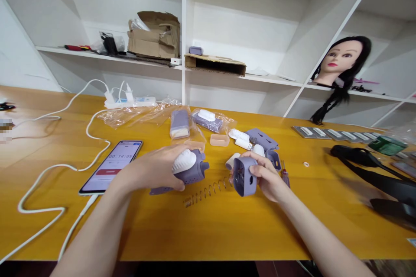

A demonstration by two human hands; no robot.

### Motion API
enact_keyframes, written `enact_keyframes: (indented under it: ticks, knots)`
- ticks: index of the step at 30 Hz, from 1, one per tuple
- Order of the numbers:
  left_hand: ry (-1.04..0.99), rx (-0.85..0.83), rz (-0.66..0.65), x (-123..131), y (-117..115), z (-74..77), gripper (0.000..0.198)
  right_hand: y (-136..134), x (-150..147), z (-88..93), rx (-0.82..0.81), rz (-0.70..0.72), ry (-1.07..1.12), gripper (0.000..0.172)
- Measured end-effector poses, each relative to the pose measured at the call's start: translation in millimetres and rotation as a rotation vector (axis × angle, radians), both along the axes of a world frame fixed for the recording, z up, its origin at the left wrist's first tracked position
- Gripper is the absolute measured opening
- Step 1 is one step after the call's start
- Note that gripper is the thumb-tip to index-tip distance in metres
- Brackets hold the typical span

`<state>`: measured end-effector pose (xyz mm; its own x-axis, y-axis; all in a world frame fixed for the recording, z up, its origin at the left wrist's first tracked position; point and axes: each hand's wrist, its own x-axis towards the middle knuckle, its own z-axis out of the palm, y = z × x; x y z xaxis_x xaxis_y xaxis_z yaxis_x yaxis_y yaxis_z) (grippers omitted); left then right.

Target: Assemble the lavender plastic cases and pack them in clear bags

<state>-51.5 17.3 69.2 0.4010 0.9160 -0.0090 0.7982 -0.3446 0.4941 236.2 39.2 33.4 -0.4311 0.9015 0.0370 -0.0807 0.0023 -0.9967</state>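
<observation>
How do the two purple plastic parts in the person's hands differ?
The purple plastic housing in the left hand carries a white domed cap; the purple plastic shell in the right hand has none. The housing looks bulkier, while the shell shows a hollow, open end. Both share the same muted purple colour.

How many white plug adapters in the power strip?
2. Both are in the white power strip on the yellow wooden desk: one adapter near its left end, another adapter just right of it. Any others may be hidden.
</observation>
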Motion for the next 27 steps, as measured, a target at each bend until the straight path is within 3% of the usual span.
enact_keyframes:
  ticks: [7, 16, 22, 27]
  knots:
    - [0.085, -0.040, 0.038, -1, 2, -11.4, 0.076, -9, -8, 0.5, -0.240, -0.162, 0.120, 0.023]
    - [0.010, -0.009, 0.004, -3, -3, 2.0, 0.081, -4, 7, 11.3, -0.187, -0.457, 0.078, 0.021]
    - [-0.006, -0.038, 0.085, -5, -4, 2.7, 0.081, -5, 6, 12.7, -0.138, -0.482, 0.054, 0.021]
    - [-0.006, 0.044, -0.032, 1, -5, 2.7, 0.083, -6, 0, 9.4, -0.132, -0.446, 0.025, 0.022]
